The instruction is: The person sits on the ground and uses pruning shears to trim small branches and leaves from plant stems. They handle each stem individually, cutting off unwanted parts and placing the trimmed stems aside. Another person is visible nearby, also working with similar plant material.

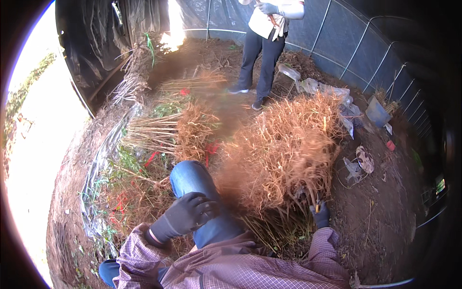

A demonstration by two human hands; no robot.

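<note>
My left hand (191,215), in a dark glove, rests on my raised knee in blue jeans, with nothing seen in it. At the lower right edge of a large heap of bare-root saplings (285,148), my gloved right hand (320,213) holds a small tool with a yellow part (317,207); its kind is unclear. That hand is beside a thin brown stem or root at the heap's edge. The heap's orange-brown roots face up, its stems reaching down towards me. Left of it, a bundle of saplings (155,133) lies flat, roots to the right.
A person (261,54) with gloves stands beyond the heap, holding a brown root or stem. Plastic sheeting (97,173) and red ties lie left. On the right are clear plastic bags (325,88), a blue container (377,112) and a patterned round item (365,159).
</note>
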